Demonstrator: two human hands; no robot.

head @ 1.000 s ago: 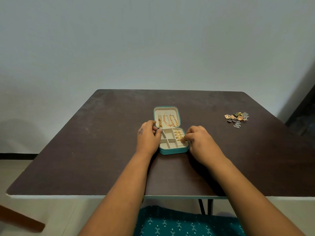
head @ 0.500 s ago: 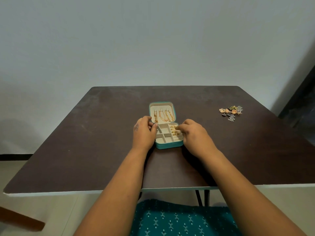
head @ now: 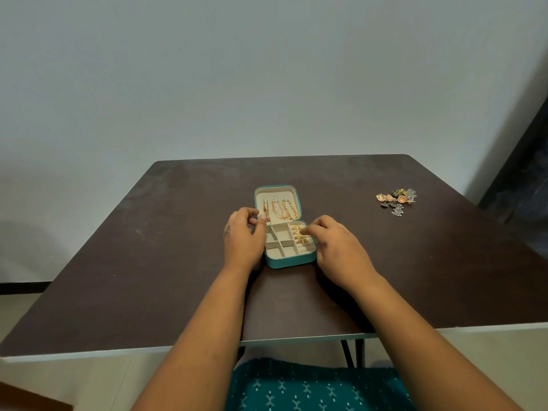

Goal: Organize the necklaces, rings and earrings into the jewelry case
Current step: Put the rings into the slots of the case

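A plain pale wall fills the upper half of the frame, and below it a dark brown worktop (head: pixel 148 262) stretches toward the camera. At its centre lies a small teal jewelry case (head: pixel 286 228), open, its lid laid back toward the wall. Gold necklaces (head: pixel 278 209) hang in a row inside the cream-lined lid. The lower tray is split into small compartments, and gold rings (head: pixel 299 234) sit in the slotted strip along its right side.

The left hand (head: pixel 243 237) rests against the case's left edge, fingers curled, the fingertips at the hinge line; whether they actually grip the case or only touch it cannot be told. The right hand (head: pixel 338 247) lies at the case's right edge, its thumb and forefinger pinched together at the rings.

Well apart, toward the right of the frame, a small heap of earrings (head: pixel 396 200) in mixed gold, copper and silver tones sits on the worktop. A teal patterned fabric (head: pixel 311 387) shows at the bottom centre.
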